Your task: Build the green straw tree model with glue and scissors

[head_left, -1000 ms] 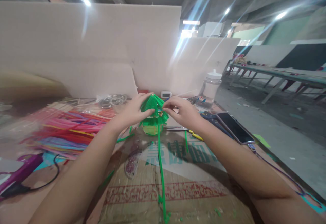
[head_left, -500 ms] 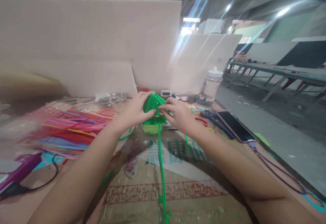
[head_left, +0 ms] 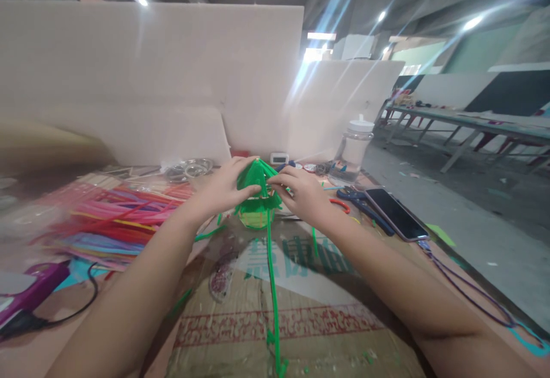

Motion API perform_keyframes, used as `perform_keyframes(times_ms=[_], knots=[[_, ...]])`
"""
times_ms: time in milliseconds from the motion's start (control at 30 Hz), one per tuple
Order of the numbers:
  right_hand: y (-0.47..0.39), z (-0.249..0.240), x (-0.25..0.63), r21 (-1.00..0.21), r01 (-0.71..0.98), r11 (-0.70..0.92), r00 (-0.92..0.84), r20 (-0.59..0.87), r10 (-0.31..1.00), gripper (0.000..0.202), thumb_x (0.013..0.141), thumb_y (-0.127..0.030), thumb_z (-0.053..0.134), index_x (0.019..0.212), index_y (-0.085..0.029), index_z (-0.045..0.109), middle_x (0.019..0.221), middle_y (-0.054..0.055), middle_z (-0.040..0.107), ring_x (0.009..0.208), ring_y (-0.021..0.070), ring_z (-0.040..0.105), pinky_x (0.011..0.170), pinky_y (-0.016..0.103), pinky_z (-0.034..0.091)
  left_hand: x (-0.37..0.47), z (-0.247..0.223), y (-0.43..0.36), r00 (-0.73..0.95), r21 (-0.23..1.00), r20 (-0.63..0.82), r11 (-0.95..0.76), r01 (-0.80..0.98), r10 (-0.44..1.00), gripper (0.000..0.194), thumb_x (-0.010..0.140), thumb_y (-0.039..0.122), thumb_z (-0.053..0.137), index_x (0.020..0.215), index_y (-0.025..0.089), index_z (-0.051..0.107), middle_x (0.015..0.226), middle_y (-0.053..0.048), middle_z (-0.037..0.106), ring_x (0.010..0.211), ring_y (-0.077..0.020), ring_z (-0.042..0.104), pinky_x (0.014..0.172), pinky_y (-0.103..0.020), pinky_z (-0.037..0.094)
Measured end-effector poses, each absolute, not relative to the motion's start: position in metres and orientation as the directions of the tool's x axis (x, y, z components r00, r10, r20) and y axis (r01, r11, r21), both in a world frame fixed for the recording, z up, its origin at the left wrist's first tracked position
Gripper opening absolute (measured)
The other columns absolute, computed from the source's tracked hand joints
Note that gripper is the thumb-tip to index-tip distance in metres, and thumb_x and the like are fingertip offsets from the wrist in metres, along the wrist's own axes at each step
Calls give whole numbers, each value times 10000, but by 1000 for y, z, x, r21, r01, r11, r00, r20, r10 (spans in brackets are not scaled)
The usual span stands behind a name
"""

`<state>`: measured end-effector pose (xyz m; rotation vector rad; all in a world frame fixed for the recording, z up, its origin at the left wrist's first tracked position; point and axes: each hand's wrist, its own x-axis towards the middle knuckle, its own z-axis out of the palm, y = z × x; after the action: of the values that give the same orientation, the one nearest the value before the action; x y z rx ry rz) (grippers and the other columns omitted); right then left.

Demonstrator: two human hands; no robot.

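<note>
A green cone-shaped pipe-cleaner piece [head_left: 250,175] stands upright in the middle, over a pale yellow-green base [head_left: 255,219]. My left hand [head_left: 223,189] is closed on its left side, thumb across the front and fingers behind near the tip. On the right side, my right hand [head_left: 301,192] pinches the piece's edge with thumb and fingertips; the exact strand between them is hidden. From below the cone, a long green pipe cleaner [head_left: 272,286] runs toward me over the printed cardboard [head_left: 215,355].
Bundles of coloured pipe cleaners [head_left: 124,212] lie left, behind a purple device [head_left: 34,289] with a black cord. To the right are a water bottle [head_left: 352,152], dark-handled pliers [head_left: 372,212] and a cabled phone [head_left: 396,213]. White boards [head_left: 150,69] stand behind.
The cone has shifted very slightly left with my left hand. My right hand keeps its pinch almost in place, and the view has tilted a little.
</note>
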<state>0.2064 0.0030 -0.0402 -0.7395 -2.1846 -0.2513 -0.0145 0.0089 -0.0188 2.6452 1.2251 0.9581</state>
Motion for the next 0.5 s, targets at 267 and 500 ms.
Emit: perform_keyframes(times_ms=[267, 500], knots=[[2, -43, 207, -18, 582, 813, -538, 741, 402, 224, 941, -206, 516, 1035, -194, 719, 915, 86, 667, 807, 189, 600, 730, 325, 447, -13, -19, 10, 429, 376, 543, -666, 644, 722, 530, 908, 477, 509, 1339, 168, 507, 1294, -116, 573, 1234, -250, 529, 1070, -407, 397], [-9, -32, 206, -191, 572, 797, -424, 764, 487, 205, 918, -192, 519, 994, -183, 709, 921, 61, 758, 811, 184, 678, 758, 306, 493, 0, -22, 3, 220, 384, 624, -539, 750, 750, 447, 879, 500, 555, 1193, 188, 611, 1198, -81, 660, 1118, -256, 605, 974, -397, 466]])
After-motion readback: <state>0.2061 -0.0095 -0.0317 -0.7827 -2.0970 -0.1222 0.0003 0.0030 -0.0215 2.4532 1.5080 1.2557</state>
